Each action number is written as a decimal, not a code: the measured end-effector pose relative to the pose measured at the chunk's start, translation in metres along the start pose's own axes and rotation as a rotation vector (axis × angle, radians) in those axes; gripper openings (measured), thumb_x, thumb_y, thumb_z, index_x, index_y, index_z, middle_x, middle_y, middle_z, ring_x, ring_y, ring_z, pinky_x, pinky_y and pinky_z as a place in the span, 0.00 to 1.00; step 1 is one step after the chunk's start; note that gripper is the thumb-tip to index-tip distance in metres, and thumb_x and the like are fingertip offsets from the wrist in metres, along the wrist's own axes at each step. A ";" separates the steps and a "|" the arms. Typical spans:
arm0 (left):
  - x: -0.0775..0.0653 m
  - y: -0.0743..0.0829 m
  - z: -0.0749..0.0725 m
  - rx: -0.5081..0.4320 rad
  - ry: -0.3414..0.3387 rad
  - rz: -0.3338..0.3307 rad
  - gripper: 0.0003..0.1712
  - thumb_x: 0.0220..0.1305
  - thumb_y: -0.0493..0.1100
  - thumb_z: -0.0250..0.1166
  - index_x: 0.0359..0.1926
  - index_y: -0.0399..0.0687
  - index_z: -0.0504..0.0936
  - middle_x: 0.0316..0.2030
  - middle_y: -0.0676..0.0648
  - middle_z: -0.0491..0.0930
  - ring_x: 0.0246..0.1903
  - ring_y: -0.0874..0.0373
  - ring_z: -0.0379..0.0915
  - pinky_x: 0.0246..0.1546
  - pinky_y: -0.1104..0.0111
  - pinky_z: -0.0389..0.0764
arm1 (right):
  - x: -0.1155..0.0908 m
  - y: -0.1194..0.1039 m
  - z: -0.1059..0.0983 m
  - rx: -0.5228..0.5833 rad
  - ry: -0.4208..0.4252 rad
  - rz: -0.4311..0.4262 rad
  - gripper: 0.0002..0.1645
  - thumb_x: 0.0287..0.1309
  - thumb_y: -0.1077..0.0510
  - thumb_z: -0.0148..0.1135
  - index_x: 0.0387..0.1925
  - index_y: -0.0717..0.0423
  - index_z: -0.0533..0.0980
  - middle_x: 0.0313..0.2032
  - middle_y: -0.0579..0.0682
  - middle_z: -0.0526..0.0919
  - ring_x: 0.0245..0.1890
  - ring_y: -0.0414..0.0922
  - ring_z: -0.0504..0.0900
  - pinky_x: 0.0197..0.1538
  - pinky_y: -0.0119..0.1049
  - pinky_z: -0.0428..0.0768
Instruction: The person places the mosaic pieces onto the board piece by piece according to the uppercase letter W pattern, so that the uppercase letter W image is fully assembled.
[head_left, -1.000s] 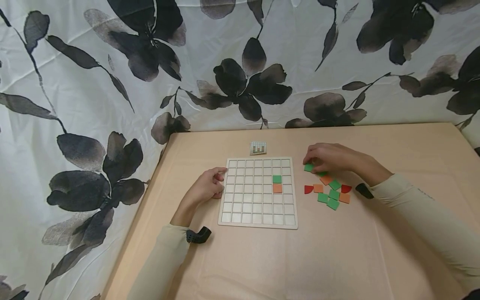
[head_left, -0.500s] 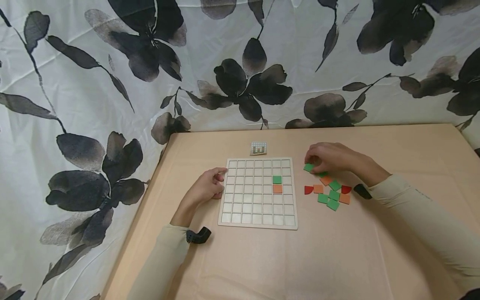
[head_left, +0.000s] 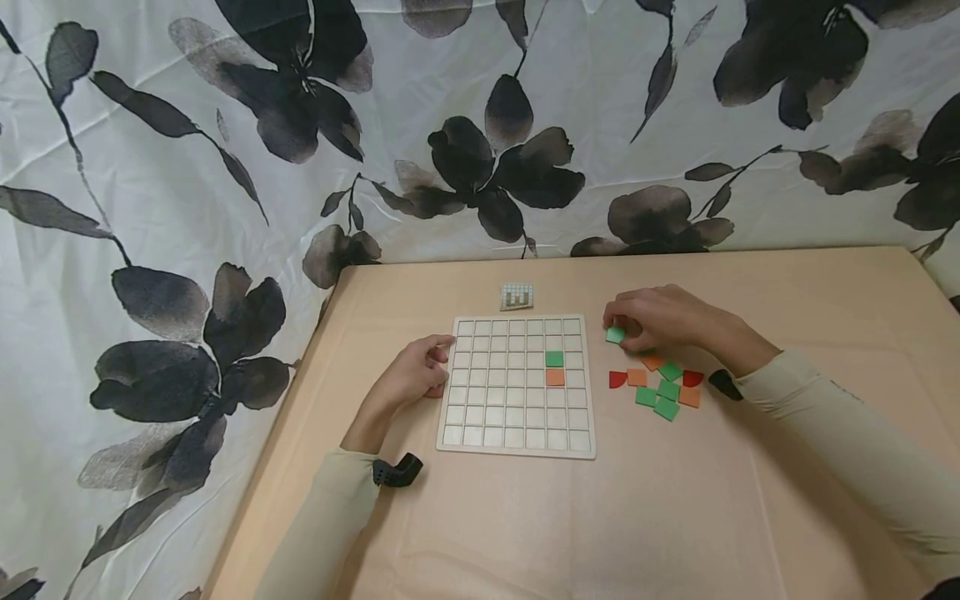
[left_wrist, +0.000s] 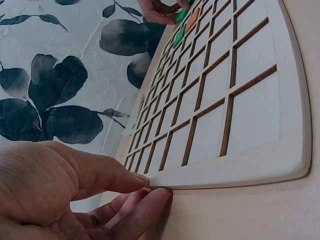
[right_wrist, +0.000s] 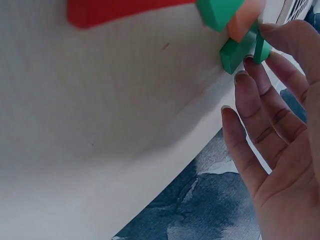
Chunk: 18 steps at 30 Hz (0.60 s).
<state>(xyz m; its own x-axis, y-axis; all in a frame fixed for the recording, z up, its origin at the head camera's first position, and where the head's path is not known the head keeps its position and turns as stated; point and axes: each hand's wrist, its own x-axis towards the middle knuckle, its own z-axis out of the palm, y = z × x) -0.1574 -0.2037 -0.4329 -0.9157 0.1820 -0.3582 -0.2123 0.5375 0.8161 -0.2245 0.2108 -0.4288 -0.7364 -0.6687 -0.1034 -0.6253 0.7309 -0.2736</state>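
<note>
In the head view, a white square grid board [head_left: 495,392] lies on the table, with one green tile [head_left: 554,358] directly above one orange tile [head_left: 555,377] in its cells. My left hand [head_left: 408,371] holds the board's left edge. The left wrist view shows the thumb [left_wrist: 107,172] on the rim and curled fingers beside it. Right of the board, my right hand [head_left: 660,315] pinches a green square tile [head_left: 615,334] between thumb and index finger. Another green tile [right_wrist: 234,56] lies just beside those fingertips in the right wrist view.
Loose green tiles [head_left: 666,407], orange tiles [head_left: 689,396] and red quarter-round tiles [head_left: 617,380] lie close together below my right hand. A small card with a grid pattern [head_left: 517,296] sits behind the board. A floral cloth [head_left: 450,125] hangs behind the table's far edge.
The green tile in my right hand has shifted slightly left and looks raised from the pile. A green tile partly visible under that hand is now hidden in the head view. My left hand is unmoved.
</note>
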 end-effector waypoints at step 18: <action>-0.001 0.002 0.000 0.034 0.006 -0.001 0.36 0.63 0.24 0.58 0.72 0.46 0.69 0.46 0.42 0.69 0.33 0.55 0.70 0.28 0.66 0.82 | -0.003 0.001 -0.001 0.009 0.026 -0.022 0.18 0.49 0.53 0.75 0.45 0.45 0.85 0.35 0.40 0.81 0.32 0.40 0.76 0.37 0.36 0.75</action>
<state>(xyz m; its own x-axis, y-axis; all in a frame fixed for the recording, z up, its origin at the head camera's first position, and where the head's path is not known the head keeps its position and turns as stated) -0.1570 -0.2028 -0.4313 -0.9178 0.1766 -0.3557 -0.2013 0.5653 0.8000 -0.2231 0.2142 -0.4282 -0.7290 -0.6808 -0.0720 -0.6393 0.7146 -0.2840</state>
